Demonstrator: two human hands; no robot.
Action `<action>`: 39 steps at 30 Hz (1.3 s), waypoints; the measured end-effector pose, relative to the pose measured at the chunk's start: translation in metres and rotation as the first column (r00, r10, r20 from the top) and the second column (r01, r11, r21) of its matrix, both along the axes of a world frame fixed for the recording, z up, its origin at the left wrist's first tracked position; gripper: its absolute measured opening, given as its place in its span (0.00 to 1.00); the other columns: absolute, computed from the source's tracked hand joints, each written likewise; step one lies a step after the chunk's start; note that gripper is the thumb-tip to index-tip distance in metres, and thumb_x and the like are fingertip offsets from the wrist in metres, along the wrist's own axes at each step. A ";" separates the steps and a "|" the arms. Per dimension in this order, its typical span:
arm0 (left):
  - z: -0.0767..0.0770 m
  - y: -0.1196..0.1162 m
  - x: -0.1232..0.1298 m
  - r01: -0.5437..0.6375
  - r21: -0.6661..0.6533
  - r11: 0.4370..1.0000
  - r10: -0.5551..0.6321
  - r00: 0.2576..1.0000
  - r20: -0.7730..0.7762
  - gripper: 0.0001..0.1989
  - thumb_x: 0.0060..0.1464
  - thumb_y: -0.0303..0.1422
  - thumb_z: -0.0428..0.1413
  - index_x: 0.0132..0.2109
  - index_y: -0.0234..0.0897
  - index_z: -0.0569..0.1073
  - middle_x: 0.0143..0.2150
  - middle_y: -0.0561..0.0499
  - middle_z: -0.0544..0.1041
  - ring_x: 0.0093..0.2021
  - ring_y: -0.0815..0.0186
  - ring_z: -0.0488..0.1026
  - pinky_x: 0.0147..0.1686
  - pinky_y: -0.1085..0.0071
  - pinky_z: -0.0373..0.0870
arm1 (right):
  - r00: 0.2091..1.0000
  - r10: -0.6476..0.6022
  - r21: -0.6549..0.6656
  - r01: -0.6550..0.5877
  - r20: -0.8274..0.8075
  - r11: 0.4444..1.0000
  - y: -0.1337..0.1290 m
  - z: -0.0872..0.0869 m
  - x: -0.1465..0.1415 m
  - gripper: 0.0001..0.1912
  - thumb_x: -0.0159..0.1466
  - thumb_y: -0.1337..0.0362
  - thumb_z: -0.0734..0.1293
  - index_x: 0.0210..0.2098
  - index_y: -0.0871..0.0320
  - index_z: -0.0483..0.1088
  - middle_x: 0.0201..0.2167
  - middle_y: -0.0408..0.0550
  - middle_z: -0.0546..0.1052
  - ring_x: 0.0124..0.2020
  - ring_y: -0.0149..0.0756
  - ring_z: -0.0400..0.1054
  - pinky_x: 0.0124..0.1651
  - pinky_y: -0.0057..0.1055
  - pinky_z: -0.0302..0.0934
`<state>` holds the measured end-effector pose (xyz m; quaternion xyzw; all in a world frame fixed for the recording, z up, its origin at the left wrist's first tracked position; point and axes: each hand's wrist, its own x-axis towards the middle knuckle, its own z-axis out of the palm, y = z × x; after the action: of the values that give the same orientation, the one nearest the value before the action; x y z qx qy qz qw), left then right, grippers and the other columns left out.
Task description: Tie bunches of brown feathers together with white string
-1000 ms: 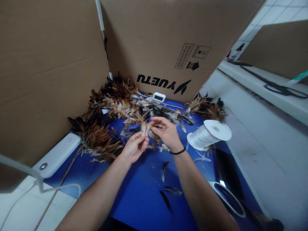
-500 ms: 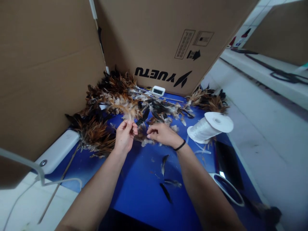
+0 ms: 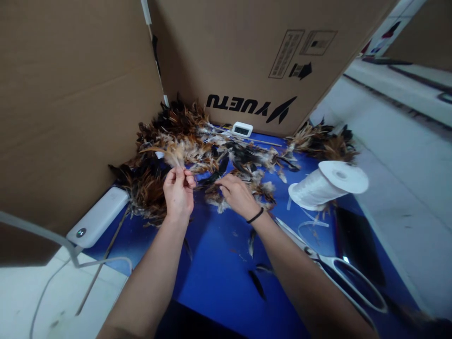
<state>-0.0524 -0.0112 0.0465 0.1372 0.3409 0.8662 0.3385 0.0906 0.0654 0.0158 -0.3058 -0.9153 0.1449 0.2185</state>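
Fingers of the left hand (image 3: 179, 195) pinch a feather tuft (image 3: 173, 154)

Largest are a cardboard panel (image 3: 77, 103) at the left and a lettered box (image 3: 226, 52) at the back, its print upside down; they meet in a corner, perhaps so that light plumes cannot stray; between them and the body spreads the blue bench (image 3: 215, 282); a brown and black feather heap (image 3: 176, 125) lies along the cardboard's foot, presumably set far back to give the hands room; scissors (image 3: 310, 253) lie just beside the right forearm, likely for easy reach; beyond them a ribbon spool (image 3: 316, 186) rests on its side, a pale strip on the bench near it.

The right hand (image 3: 238, 193) is over feathers at the centre, fingers curled, tips near a dark plume; I cannot tell whether they grasp it; the left fingers grip the tuft by its lower end, probably to spare the fine parts from crushing; it stands just above the bench, before the heap; it looks wispy, whitish near the grip, tawny toward the tips, fanned away and leftward; smallest, loose dark feathers (image 3: 256, 285) lie nearer the body.
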 end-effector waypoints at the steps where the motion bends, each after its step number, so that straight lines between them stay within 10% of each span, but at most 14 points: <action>1: 0.002 -0.001 0.000 -0.010 0.009 1.000 0.010 1.000 -0.006 0.10 0.48 0.32 0.61 0.29 0.34 0.67 0.23 0.57 0.70 0.18 0.79 0.63 0.17 0.83 0.59 | 1.000 0.019 0.021 -0.019 0.006 1.000 0.000 -0.003 -0.001 0.14 0.63 0.71 0.58 0.45 0.58 0.71 0.41 0.51 0.73 0.44 0.37 0.64 0.48 0.32 0.58; 12: 0.029 -0.020 -0.011 -0.090 0.102 0.991 0.094 0.995 -0.039 0.10 0.49 0.32 0.61 0.29 0.35 0.66 0.24 0.58 0.68 0.18 0.82 0.61 0.18 0.84 0.58 | 0.991 -0.123 0.137 0.114 0.059 0.984 -0.002 -0.002 0.000 0.12 0.63 0.72 0.57 0.39 0.62 0.72 0.38 0.55 0.71 0.42 0.42 0.61 0.47 0.37 0.56; 19: 0.030 -0.022 -0.011 -0.098 0.129 0.987 0.109 0.991 -0.081 0.10 0.50 0.32 0.60 0.29 0.35 0.66 0.24 0.58 0.68 0.17 0.81 0.60 0.17 0.83 0.58 | 0.987 0.119 0.112 -0.131 0.109 0.985 -0.014 0.020 -0.035 0.11 0.64 0.68 0.60 0.40 0.59 0.72 0.39 0.52 0.73 0.44 0.40 0.61 0.44 0.34 0.53; 28: 0.023 -0.016 -0.013 -0.119 0.080 0.990 0.125 0.990 -0.071 0.11 0.49 0.32 0.61 0.29 0.35 0.66 0.23 0.58 0.68 0.17 0.81 0.60 0.17 0.83 0.57 | 0.934 0.130 0.203 -0.206 0.333 0.957 -0.004 0.007 -0.072 0.14 0.65 0.69 0.54 0.35 0.65 0.70 0.35 0.58 0.73 0.39 0.41 0.62 0.40 0.37 0.52; 34: 0.017 -0.012 -0.014 -0.079 0.053 0.995 0.081 0.996 -0.048 0.11 0.48 0.34 0.62 0.29 0.35 0.67 0.23 0.58 0.69 0.17 0.81 0.61 0.17 0.82 0.56 | 0.989 0.128 -0.221 -0.141 -0.075 0.965 0.012 0.015 -0.054 0.04 0.57 0.70 0.60 0.27 0.59 0.65 0.29 0.47 0.73 0.31 0.32 0.65 0.36 0.29 0.58; 39: 0.013 -0.008 -0.008 -0.009 -0.012 1.000 0.008 0.998 -0.066 0.12 0.46 0.35 0.62 0.29 0.35 0.66 0.23 0.57 0.70 0.17 0.80 0.62 0.17 0.82 0.58 | 0.891 -0.091 -0.705 -0.285 -0.444 0.649 0.011 0.036 -0.028 0.03 0.55 0.68 0.61 0.25 0.58 0.61 0.20 0.41 0.72 0.23 0.28 0.68 0.28 0.26 0.61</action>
<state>-0.0599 -0.0196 0.0591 0.1621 0.3579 0.8605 0.3242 0.0623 0.0767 0.0520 -0.2764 -0.7120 0.5888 0.2647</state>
